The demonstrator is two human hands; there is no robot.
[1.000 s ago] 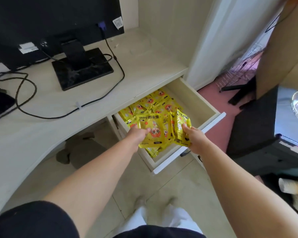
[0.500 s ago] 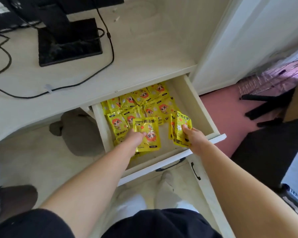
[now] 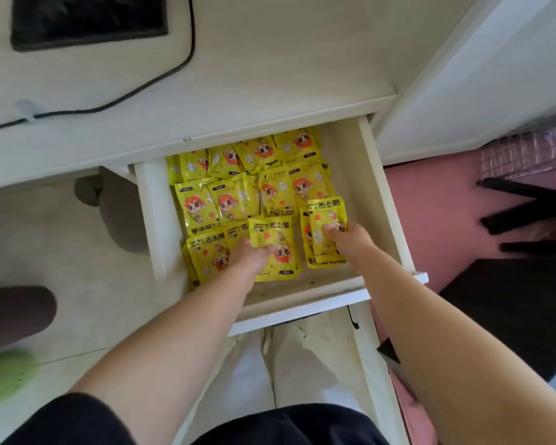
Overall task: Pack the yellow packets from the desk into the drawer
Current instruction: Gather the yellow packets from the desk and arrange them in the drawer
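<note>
The white drawer (image 3: 386, 200) under the desk stands pulled out. Several yellow packets (image 3: 235, 200) with a red-haired cartoon figure lie in rows across its floor. My left hand (image 3: 249, 256) is inside the drawer near the front, its fingers gripping a yellow packet (image 3: 275, 232) that lies over the front row. My right hand (image 3: 345, 237) is to the right of it, fingers closed on a small stack of packets (image 3: 326, 213) resting on the drawer floor. No packets are visible on the part of the desk top (image 3: 238, 75) in view.
A black monitor base (image 3: 87, 17) and a black cable (image 3: 187, 56) lie on the desk top. A white cabinet side (image 3: 463, 75) stands right of the drawer. A black stand (image 3: 527, 216) lies on the pink floor at right. My legs are below the drawer front.
The camera has tilted down over the drawer. Both hands have lowered their packets from above the drawer down onto the rows inside it.
</note>
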